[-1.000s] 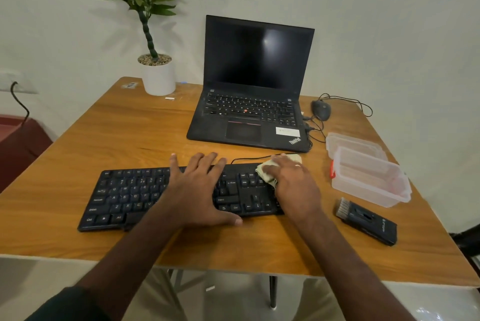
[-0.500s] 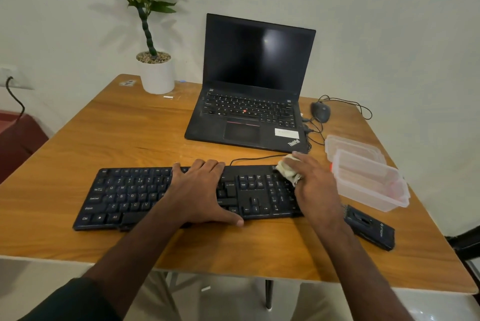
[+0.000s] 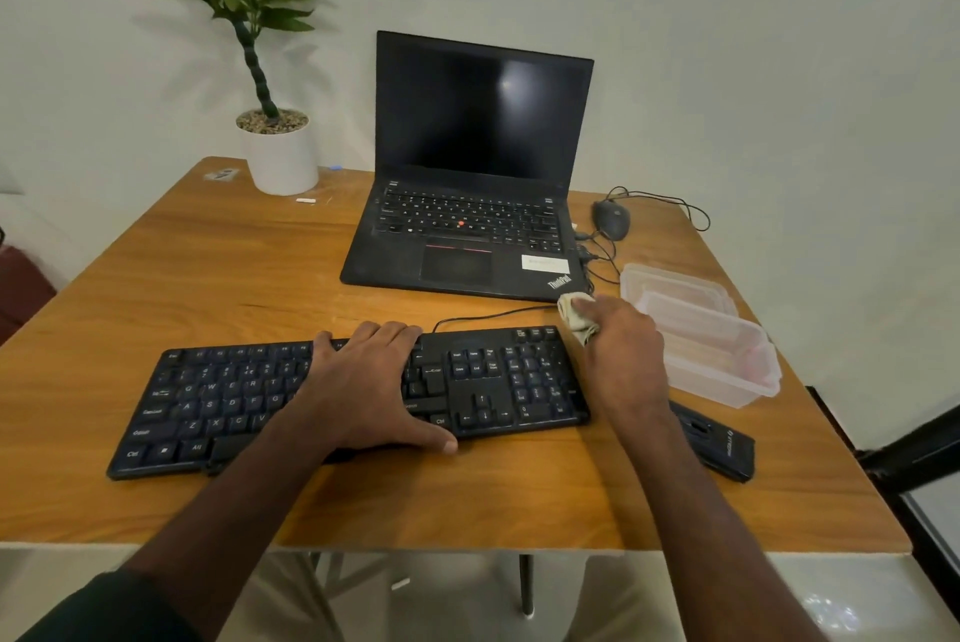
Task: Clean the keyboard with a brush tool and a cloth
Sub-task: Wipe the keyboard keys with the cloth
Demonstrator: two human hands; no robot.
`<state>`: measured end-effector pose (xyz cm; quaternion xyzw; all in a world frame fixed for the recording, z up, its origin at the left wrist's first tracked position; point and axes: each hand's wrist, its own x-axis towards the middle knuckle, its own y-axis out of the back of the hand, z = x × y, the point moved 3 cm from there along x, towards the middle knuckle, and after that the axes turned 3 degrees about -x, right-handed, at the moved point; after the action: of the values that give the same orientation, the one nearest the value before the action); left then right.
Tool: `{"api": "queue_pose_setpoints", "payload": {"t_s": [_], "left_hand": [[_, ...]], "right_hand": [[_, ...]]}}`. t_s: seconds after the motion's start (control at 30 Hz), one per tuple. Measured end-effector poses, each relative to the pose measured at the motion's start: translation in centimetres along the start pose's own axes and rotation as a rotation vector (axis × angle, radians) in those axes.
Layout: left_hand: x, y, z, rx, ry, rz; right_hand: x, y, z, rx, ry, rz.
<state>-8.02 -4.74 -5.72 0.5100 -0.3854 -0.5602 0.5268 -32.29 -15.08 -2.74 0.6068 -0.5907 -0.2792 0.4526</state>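
A flat left hand (image 3: 371, 384) presses the middle of a black wired keyboard (image 3: 498, 381), whose long axis runs left to right on the wooden table (image 3: 218, 278). The right hand (image 3: 623, 355), closed on a crumpled pale cloth (image 3: 574, 313), has moved off the keys past the keyboard's far right corner. A black brush tool (image 3: 719, 444) lies right. Beyond, a black laptop (image 3: 483, 163) reads "ThinkPad".

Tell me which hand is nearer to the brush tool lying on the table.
Right. The right hand, clutching the cloth, is at the keyboard's right end, just left of the brush tool. The left hand rests flat mid-keyboard, farther away.
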Motion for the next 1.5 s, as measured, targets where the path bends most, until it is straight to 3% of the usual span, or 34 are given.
{"api": "queue_pose_setpoints", "payload": {"t_s": [0.27, 0.63, 1.0, 1.2, 1.33, 1.5], "left_hand": [[0.1, -0.1, -0.1, -0.021, 0.001, 0.025], [-0.1, -0.1, 0.0, -0.011, 0.000, 0.034], [0.0, -0.2, 0.1, -0.012, 0.003, 0.036], [0.5, -0.1, 1.3, -0.021, 0.021, 0.042], [0.8, -0.2, 3.0, -0.045, 0.041, 0.057], [-1.7, 0.2, -0.3, -0.084, 0.009, 0.167]], "right_hand": [[0.3, -1.6, 1.0, -0.231, 0.091, -0.212], [-1.6, 0.2, 0.6, -0.329, 0.195, -0.263], [-4.7, 2.1, 2.1, -0.251, 0.278, -0.299], [-4.4, 2.5, 0.4, -0.026, 0.213, -0.040], [-5.2, 0.2, -3.2, 0.008, 0.271, -0.085], [-5.9, -0.3, -5.7, 0.160, 0.281, 0.006]]}}
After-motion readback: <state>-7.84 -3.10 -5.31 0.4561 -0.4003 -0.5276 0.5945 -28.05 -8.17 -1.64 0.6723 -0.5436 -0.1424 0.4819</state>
